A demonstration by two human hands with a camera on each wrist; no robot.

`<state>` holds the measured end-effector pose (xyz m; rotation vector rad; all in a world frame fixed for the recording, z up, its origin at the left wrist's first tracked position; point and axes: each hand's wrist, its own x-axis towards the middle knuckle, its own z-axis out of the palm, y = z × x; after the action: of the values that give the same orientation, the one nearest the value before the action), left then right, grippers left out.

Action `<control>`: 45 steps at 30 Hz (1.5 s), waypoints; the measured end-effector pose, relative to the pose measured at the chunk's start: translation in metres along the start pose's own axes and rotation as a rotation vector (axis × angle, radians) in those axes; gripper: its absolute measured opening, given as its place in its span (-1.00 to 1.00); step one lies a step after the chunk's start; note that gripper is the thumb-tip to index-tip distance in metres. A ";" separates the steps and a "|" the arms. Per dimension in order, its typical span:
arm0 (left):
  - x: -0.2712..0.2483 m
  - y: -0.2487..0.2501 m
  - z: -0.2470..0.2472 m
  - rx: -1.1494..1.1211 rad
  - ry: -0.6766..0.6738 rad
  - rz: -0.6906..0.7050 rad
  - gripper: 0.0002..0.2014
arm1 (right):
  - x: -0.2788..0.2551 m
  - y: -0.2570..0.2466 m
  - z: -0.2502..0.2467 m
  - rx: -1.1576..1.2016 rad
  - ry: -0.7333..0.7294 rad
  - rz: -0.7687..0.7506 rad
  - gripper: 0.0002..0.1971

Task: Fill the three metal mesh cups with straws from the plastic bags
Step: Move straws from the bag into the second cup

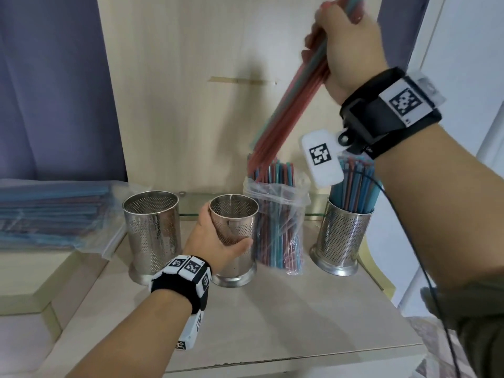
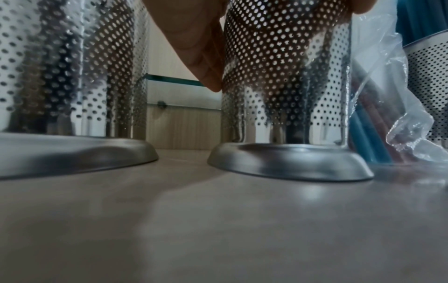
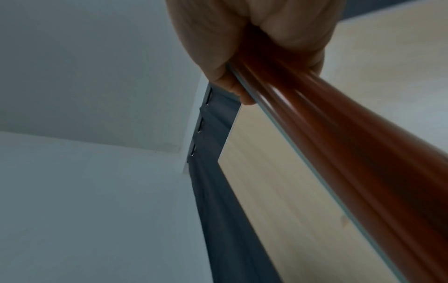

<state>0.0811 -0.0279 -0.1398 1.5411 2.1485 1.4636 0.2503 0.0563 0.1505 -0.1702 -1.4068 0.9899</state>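
Note:
Three perforated metal cups stand in a row on the wooden shelf. The left cup and the middle cup hold no straws; the right cup is full of blue and red straws. My left hand grips the middle cup round its side. My right hand, raised high, grips a bundle of red and teal straws whose lower ends hang just above an upright open plastic bag of straws, between the middle and right cups. The right wrist view shows my right hand closed round that bundle.
A second flat plastic bag of straws lies on a lower ledge at the left. A wooden back panel and a low glass rail stand behind the cups. A purple curtain hangs at the left.

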 end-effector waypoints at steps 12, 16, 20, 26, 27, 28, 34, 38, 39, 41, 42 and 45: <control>-0.003 0.002 -0.004 -0.032 -0.061 -0.012 0.04 | -0.090 0.146 0.054 -0.517 -0.362 0.388 -0.83; -0.002 0.005 -0.009 0.022 -0.100 -0.020 -0.04 | -0.108 0.162 0.055 -0.596 -0.306 0.522 -0.62; -0.003 0.001 -0.013 0.015 -0.117 0.002 -0.05 | -0.115 0.159 0.054 -0.622 -0.326 0.547 -0.31; -0.005 0.000 -0.018 -0.006 -0.132 0.052 0.03 | -0.120 0.144 0.047 -0.721 -0.422 0.487 0.03; -0.005 -0.001 -0.018 -0.001 -0.130 0.059 0.03 | -0.119 0.138 0.044 -0.718 -0.405 0.447 0.01; -0.004 -0.002 -0.018 0.004 -0.132 0.064 0.03 | -0.116 0.130 0.039 -0.713 -0.376 0.396 -0.03; -0.003 -0.004 -0.016 -0.003 -0.135 0.065 0.12 | -0.071 0.108 -0.009 -0.852 -0.163 0.301 -0.51; -0.005 -0.003 -0.015 0.008 -0.132 0.070 0.13 | -0.064 0.122 -0.030 -1.172 -0.308 0.488 -0.56; -0.005 -0.002 -0.015 0.010 -0.132 0.069 0.13 | -0.066 0.126 -0.032 -1.237 -0.362 0.517 -0.64; -0.004 -0.002 -0.015 0.011 -0.135 0.064 0.14 | -0.070 0.133 -0.038 -1.308 -0.398 0.559 -0.66; -0.004 -0.003 -0.014 0.013 -0.136 0.061 0.15 | -0.072 0.138 -0.040 -1.310 -0.390 0.573 -0.63; -0.004 -0.004 -0.014 0.027 -0.133 0.053 0.15 | -0.078 0.151 -0.045 -1.216 -0.377 0.595 -0.64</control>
<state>0.0727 -0.0396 -0.1369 1.6665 2.0755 1.3118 0.2291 0.1166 -0.0129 -1.4165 -2.2260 0.4879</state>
